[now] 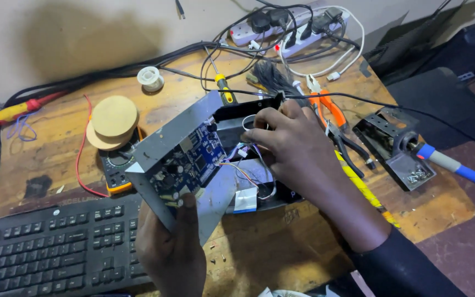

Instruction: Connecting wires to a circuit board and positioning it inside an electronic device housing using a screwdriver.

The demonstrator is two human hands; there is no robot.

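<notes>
1. Far left on the wooden table (259,258): red-and-yellow screwdriver (15,110); black keyboard (50,247) at the near-left edge.
2. Behind the keyboard: 2 stacked round wooden discs (112,121) lying over a multimeter (117,168); solder spool (150,78) farther back.
3. Left hand (172,253) has its grip closed on the lower edge of a grey metal plate (166,143), thumb pressed on the blue circuit board (191,165) mounted to it; plate is tilted up off the table, centre of view.
4. Thin coloured wires (243,168) run from the board to the black housing (243,113) just behind it.
5. Right hand (290,146) rests on the housing, fingers curled at the wires; cannot tell whether they pinch anything.
6. Right of that hand: orange-handled pliers (328,107), then a soldering iron (457,168) in its metal stand (394,148).
7. Back edge: white power strip (287,27) with black plugs.
</notes>
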